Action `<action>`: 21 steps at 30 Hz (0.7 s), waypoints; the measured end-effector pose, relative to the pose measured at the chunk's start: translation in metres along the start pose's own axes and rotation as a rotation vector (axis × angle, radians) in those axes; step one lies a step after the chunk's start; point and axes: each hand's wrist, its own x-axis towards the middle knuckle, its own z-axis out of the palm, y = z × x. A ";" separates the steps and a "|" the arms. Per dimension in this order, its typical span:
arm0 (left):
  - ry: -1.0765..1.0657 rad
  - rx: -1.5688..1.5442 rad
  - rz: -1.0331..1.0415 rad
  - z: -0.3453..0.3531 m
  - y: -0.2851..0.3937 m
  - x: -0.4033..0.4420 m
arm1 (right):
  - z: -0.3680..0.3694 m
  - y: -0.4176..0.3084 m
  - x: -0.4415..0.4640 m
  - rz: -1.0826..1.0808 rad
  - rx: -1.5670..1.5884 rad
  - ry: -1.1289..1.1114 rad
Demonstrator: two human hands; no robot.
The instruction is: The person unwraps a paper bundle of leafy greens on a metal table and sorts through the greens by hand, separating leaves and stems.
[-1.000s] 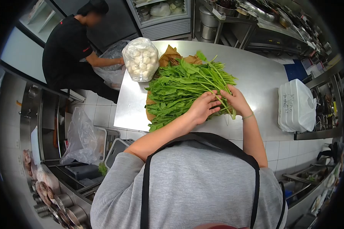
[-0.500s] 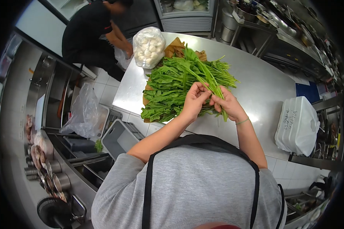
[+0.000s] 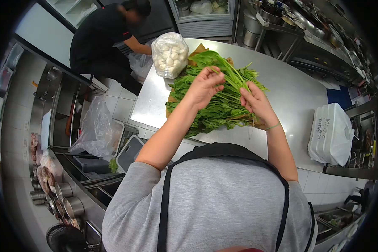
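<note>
A large pile of leafy greens [image 3: 197, 124] lies on brown paper [image 3: 262, 125] on the steel table. My right hand [image 3: 256, 102] is closed around the stems of a small bunch of leafy greens [image 3: 235, 77], lifted above the pile with its leaves pointing away from me. My left hand [image 3: 206, 87] is to the left of this bunch, over the pile, with its fingers curled in. What those fingers pinch, if anything, is too small to tell. Beyond the pile on the left stands a clear bag of white, rounded pieces [image 3: 170, 55].
The steel table [image 3: 294, 94] stretches to the right, where white foam boxes in plastic [image 3: 331, 134] stand at its edge. Across the left corner, a person in black [image 3: 98, 42] bends over a plastic bag. A grey bin [image 3: 132, 152] sits on the floor at left.
My left hand has moved up and left, away from my right hand. The right hand shifted slightly right with the bunch. The person in black has shifted a little.
</note>
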 end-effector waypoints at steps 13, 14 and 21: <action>0.144 0.341 -0.037 -0.034 0.007 -0.014 | -0.017 -0.018 -0.013 -0.006 0.003 0.095; 0.171 0.498 0.045 -0.046 0.009 -0.018 | -0.021 -0.022 -0.015 -0.011 -0.003 0.101; 0.480 1.156 0.256 -0.142 0.027 -0.060 | -0.058 -0.006 -0.032 0.004 0.144 0.210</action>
